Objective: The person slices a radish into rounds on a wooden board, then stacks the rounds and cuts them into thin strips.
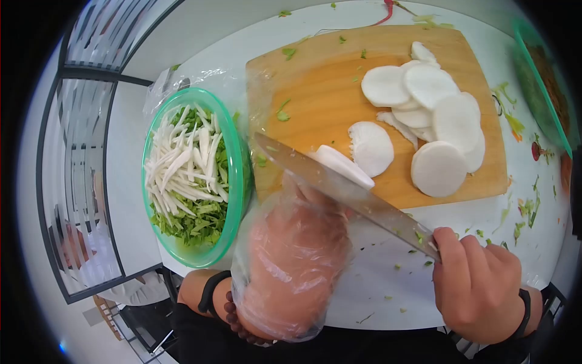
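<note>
My right hand is closed round the handle of a kitchen knife. The long blade slants up to the left, across the front of my left hand. A loose clear plastic glove covers that left hand, and its fingertips are partly hidden by the blade and blurred. Just beyond the blade, tilted white radish slices stick out from its fingers, which appear to grip them. Beside these, a part-cut radish slice with a ragged left edge lies on the wooden cutting board. More round radish slices overlap at the board's right.
Left of the board stands a green-rimmed bowl with white radish strips over chopped greens. A green container stands at the far right. Vegetable scraps litter the white table. A person shows behind the glass partition.
</note>
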`<act>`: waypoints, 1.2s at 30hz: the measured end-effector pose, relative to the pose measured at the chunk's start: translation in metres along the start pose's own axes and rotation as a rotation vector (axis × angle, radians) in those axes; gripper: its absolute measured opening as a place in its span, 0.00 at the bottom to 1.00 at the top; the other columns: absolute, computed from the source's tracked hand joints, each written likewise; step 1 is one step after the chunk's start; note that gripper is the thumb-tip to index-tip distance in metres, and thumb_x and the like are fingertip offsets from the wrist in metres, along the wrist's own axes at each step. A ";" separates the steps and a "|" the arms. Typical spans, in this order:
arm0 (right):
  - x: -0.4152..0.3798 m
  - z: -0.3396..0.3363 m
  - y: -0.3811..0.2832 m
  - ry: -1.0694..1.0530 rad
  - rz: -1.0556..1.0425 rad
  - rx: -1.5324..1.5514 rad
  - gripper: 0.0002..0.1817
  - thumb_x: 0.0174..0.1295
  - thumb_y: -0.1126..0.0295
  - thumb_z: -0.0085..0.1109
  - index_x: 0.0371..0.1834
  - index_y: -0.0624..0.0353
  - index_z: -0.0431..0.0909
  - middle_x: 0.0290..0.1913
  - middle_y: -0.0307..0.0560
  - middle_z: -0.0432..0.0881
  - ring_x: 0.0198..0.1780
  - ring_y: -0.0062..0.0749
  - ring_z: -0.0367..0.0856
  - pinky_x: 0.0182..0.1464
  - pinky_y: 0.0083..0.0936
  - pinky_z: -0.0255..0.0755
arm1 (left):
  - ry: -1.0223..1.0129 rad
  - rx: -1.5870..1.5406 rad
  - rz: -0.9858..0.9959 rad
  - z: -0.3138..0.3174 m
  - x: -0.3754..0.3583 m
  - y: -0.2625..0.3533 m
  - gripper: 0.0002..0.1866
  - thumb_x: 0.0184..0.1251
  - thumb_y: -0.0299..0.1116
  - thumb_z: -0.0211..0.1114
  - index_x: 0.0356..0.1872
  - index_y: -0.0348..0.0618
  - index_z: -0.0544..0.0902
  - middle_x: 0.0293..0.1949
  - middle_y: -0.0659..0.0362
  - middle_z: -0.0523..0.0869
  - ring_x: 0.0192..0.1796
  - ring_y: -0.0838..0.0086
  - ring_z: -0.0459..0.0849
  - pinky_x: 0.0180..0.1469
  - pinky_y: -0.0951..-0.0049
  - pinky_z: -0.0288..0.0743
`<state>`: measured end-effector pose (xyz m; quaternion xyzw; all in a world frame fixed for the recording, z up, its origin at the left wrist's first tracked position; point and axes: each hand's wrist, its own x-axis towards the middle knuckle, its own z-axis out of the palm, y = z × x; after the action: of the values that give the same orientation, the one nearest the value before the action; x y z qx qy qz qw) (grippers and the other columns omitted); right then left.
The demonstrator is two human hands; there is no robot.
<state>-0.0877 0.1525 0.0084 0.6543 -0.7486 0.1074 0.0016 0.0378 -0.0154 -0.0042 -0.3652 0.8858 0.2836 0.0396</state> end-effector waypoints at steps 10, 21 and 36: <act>-0.004 -0.001 -0.015 -0.124 0.089 -0.117 0.14 0.54 0.78 0.58 0.43 0.72 0.75 0.21 0.40 0.64 0.17 0.26 0.63 0.18 0.24 0.56 | 0.187 -0.126 0.158 0.030 -0.006 -0.022 0.21 0.58 0.23 0.63 0.54 0.42 0.72 0.31 0.51 0.80 0.32 0.54 0.79 0.32 0.59 0.74; 0.017 -0.008 -0.020 -0.172 0.180 -0.063 0.07 0.62 0.72 0.53 0.42 0.55 0.74 0.22 0.43 0.69 0.14 0.37 0.74 0.16 0.29 0.68 | 0.155 0.050 0.144 0.027 -0.004 -0.022 0.20 0.61 0.28 0.63 0.55 0.43 0.72 0.33 0.51 0.78 0.27 0.54 0.79 0.27 0.57 0.71; 0.020 -0.010 -0.006 -0.267 0.114 0.007 0.09 0.50 0.76 0.56 0.34 0.61 0.69 0.19 0.39 0.69 0.15 0.32 0.69 0.18 0.31 0.62 | 0.058 0.076 -0.045 0.004 0.007 0.005 0.25 0.64 0.30 0.65 0.61 0.44 0.67 0.36 0.46 0.85 0.37 0.44 0.83 0.36 0.52 0.75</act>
<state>-0.0863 0.1337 0.0221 0.6192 -0.7777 0.0221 -0.1063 0.0287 -0.0144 -0.0067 -0.3915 0.8882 0.2382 0.0340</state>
